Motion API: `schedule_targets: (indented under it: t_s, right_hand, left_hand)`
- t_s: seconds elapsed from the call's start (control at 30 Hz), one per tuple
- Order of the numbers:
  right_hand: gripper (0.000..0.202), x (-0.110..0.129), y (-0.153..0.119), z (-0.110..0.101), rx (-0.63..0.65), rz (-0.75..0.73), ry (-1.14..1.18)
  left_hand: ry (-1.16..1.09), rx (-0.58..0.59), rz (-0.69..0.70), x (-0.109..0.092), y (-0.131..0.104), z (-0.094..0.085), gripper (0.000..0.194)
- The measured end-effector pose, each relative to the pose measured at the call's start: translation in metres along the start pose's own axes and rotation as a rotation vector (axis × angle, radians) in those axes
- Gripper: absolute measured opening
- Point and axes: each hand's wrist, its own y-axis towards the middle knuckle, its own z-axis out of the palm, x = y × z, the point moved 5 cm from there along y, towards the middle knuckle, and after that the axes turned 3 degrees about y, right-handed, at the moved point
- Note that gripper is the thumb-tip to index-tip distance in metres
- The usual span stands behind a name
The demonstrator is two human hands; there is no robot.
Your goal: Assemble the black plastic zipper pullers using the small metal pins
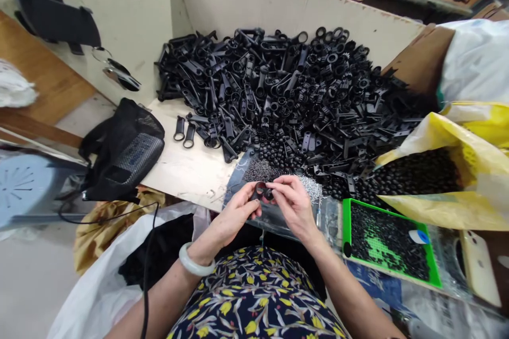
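Observation:
My left hand (239, 205) is closed around a black plastic ring-shaped part (260, 189), its round opening facing up. Beside it, my right hand (293, 202) pinches a small dark piece (269, 194) against that part; its exact kind is hidden by the fingers. Both hands are together over the front edge of the worktop. Just beyond them lie a heap of tiny dark pieces (260, 170) and a heap of silvery pins (310, 188). Two black ring-ended parts (189, 135) lie apart from the pile to the left.
A large pile of black plastic parts (278, 85) fills the worktop's back. At right are a green tray (347, 222) of small black pieces, a yellow bag (413, 143) of black balls and a phone (480, 267). A black mesh bag (127, 151) sits left, with a cable (148, 265) hanging below.

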Motion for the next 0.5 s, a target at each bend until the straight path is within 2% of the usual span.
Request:
schedule_targets:
  t_s: [0.17, 0.3, 0.5]
  right_hand:
    - [0.029, 0.0, -0.011, -0.001, -0.035, -0.081, -0.123]
    - [0.027, -0.002, -0.019, -0.005, -0.083, -0.078, -0.151]
    - [0.027, -0.003, -0.025, -0.004, -0.048, -0.087, -0.14]
  left_hand:
    - [0.062, 0.034, 0.01, 0.009, -0.006, 0.015, 0.04]
    - [0.082, 0.034, 0.002, 0.012, -0.01, 0.019, 0.04]
    - [0.146, 0.072, 0.013, 0.014, -0.014, 0.022, 0.04]
